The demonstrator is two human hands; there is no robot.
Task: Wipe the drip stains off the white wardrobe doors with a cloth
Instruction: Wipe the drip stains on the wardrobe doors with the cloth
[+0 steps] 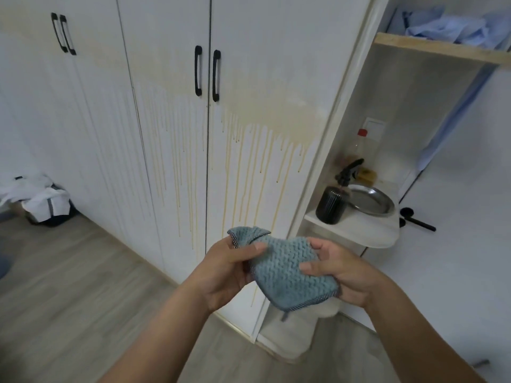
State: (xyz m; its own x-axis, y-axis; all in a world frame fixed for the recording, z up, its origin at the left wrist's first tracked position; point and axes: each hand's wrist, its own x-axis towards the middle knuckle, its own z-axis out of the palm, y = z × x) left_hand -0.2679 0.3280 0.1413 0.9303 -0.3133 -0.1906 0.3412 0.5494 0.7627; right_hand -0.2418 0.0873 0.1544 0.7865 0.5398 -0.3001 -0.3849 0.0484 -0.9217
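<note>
Both hands, left (221, 268) and right (341, 272), pinch a blue cloth (287, 272) before stained wardrobe doors (171, 128) (open floor (63, 286) left); a spray bottle (331, 203) stands on the right-hand shelf (356, 230).

Grey wood-look floor (69, 286) stretches left, a heap of white laundry (41, 200) lying on it. At the right, an open white alcove has a wooden shelf (431, 48) bearing crumpled blue fabric (453, 26). Lower down, a black spray bottle (331, 205) stands just beside a metal dish (372, 201).
</note>
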